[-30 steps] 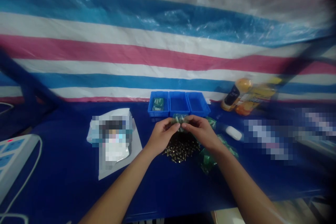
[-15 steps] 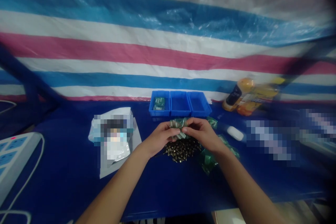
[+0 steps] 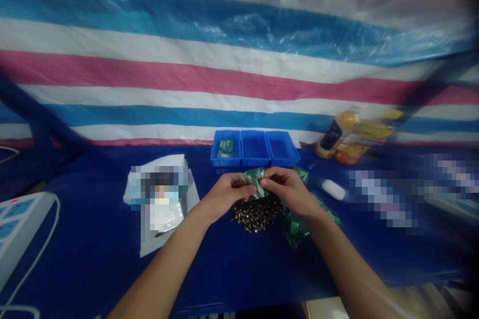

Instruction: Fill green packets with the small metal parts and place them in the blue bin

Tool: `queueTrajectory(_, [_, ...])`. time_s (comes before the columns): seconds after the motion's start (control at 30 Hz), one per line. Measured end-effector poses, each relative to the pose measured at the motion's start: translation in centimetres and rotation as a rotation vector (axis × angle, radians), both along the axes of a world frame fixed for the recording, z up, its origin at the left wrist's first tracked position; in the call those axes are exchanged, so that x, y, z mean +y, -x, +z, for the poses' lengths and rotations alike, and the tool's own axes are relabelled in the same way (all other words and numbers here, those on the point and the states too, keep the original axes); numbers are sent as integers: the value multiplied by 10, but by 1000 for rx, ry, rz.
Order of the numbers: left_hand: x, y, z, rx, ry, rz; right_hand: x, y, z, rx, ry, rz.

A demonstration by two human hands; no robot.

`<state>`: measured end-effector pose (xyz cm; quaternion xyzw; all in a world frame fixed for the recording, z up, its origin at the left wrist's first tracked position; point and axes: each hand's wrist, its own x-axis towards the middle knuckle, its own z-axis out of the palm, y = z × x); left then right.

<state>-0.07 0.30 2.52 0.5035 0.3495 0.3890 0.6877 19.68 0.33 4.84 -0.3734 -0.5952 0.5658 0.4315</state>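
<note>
Between my two hands is a small green plastic bag (image 3: 253, 179) with pale pieces showing inside it. My left hand (image 3: 229, 192) pinches its left side, thumb in front. On the other side, my right hand (image 3: 286, 187) grips the bag between thumb and fingers. Just below lies a pile of brass-coloured screws (image 3: 256, 215) on the blue table. More crumpled green bags (image 3: 297, 229) lie under and beside my right forearm. Behind the hands stand three joined blue bins (image 3: 255, 148); the left one contains a green packet (image 3: 225, 148).
To the left are a white plastic bag and paper (image 3: 190, 194), partly pixelated, and a white power strip (image 3: 28, 229) with a cable. At right are a white oval object (image 3: 334, 189), an orange bottle (image 3: 333, 134) and a yellow package (image 3: 364, 139). A striped sheet (image 3: 224, 75) hangs behind.
The green bag has been folded over between my fingers, so its pale contents show less. Both hands stay in nearly the same place; the view has shifted slightly.
</note>
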Motion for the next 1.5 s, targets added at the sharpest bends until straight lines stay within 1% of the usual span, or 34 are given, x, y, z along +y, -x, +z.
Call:
queueTrajectory(0.13, [-2,-1,2,25,-19,24,0,0,0,8,6,-7])
queueTrajectory(0.23, [-2,-3,5,59,-56,81,-1,1,0,-7,10,-22])
queueTrajectory(0.4, [-1,-5,8,181,-161,196,0,2,0,-74,-16,14])
queueTrajectory(0.57, [-4,-9,12,235,-198,251,2,1,-6,-106,-30,-15])
queueTrajectory(0.73, [-5,-11,13,207,-204,263,1,2,-7,-99,-25,-12])
queueTrajectory(0.87, [-5,-12,12,208,-226,299,0,4,-5,-74,26,35])
queueTrajectory(0.97, [-5,-12,11,241,-249,326,0,5,-4,-108,44,64])
queueTrajectory(1.2, [-5,-13,13,265,-305,302,0,4,-3,-194,-13,21])
queueTrajectory(1.37, [-5,-11,11,320,-309,337,0,4,-2,-196,-7,3])
queueTrajectory(1.5, [-6,-11,10,343,-324,339,0,4,-3,-208,-2,-2])
